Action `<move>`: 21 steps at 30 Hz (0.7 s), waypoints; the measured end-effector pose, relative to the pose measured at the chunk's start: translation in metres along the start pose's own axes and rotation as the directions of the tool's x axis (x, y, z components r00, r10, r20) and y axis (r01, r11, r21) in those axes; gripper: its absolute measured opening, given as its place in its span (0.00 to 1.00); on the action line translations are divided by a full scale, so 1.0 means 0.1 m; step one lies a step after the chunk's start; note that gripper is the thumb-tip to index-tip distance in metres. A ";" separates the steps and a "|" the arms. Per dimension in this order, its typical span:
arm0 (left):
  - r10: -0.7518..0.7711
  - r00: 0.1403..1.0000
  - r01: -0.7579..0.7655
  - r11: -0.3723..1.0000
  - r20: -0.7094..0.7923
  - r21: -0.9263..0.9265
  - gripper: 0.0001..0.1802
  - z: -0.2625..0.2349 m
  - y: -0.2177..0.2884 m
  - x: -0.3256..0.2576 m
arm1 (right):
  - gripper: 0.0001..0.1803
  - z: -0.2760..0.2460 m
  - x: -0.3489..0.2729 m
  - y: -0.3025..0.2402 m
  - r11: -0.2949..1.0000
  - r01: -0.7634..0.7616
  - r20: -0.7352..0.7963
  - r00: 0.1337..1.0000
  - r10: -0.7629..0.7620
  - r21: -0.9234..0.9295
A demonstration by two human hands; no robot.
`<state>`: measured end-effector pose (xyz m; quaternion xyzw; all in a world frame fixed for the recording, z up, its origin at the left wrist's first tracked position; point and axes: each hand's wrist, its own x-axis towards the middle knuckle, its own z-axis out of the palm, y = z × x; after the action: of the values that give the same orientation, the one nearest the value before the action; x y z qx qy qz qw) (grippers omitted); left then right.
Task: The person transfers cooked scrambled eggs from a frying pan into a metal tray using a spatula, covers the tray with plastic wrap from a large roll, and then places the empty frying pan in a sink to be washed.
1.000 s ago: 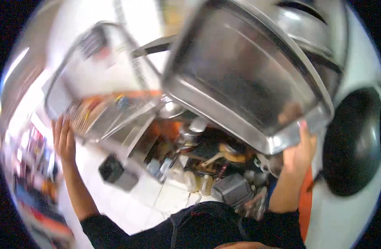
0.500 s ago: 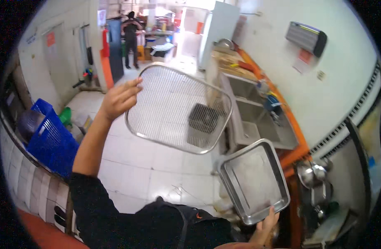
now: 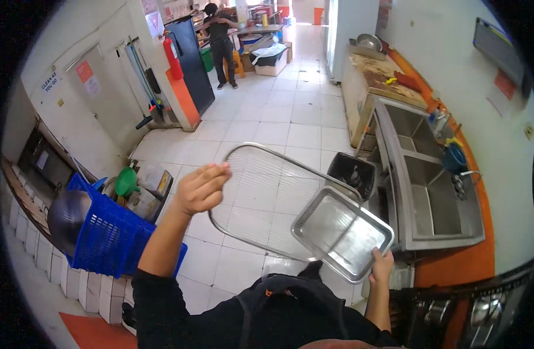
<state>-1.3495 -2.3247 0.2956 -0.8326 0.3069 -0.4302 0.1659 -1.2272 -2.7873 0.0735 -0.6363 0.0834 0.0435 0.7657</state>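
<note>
Left hand (image 3: 202, 189) pinching round wire mesh screen (image 3: 267, 200) | right hand (image 3: 382, 266) gripping shiny steel tray (image 3: 342, 232) beside mesh | keeping both level, apart.

Left hand (image 3: 202, 189) raised, right hand (image 3: 382, 266) gripping.

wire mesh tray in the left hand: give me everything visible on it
The rectangular wire mesh tray has a thick metal rod rim with rounded corners and fine silvery mesh you can see the white floor tiles through. It looks empty. It is held in the air, tilted, over the tiled floor. The left hand grips its left rim. Its lower right corner lies behind the shiny rectangular steel pan held by the right hand; whether the two touch cannot be told.
</note>
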 end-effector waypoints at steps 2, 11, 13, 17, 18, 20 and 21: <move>-0.019 1.000 0.019 0.999 0.001 -0.047 0.14 0.43 -0.13 0.06 | 0.13 0.38 0.50 -0.03 0.999 -0.040 0.086 0.995 0.041 -0.012; -0.462 0.880 0.462 0.887 0.108 0.025 0.12 1.42 -0.74 0.10 | 0.22 2.49 2.25 -0.93 0.977 -0.204 0.615 0.763 0.197 -0.059; -0.451 0.890 0.454 0.891 0.069 -0.018 0.11 1.51 -1.14 0.28 | 0.27 2.83 2.52 -1.31 0.977 -0.214 0.655 0.738 0.163 -0.002; -0.633 0.773 0.634 0.773 0.040 -0.009 0.10 1.71 -1.59 0.16 | 0.24 3.72 3.00 -1.62 0.990 -0.114 0.648 0.749 0.139 -0.081; -0.629 0.777 0.629 0.777 -0.010 0.005 0.09 1.66 -1.72 0.17 | 0.24 3.96 3.14 -1.70 0.988 -0.138 0.673 0.724 0.151 -0.073; -0.628 0.777 0.629 0.777 -0.046 -0.002 0.09 1.72 -2.00 0.07 | 0.23 4.35 3.42 -1.67 0.987 -0.146 0.685 0.712 0.156 -0.072; -0.627 0.778 0.628 0.778 -0.022 0.026 0.08 1.74 -2.18 0.02 | 0.23 4.55 3.54 -1.67 0.988 -0.135 0.684 0.714 0.152 -0.079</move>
<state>-1.1259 -2.1589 0.3146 -0.8818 0.0065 -0.4709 0.0245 -0.8180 -2.3860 0.2507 -0.5752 -0.1574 0.3361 0.7289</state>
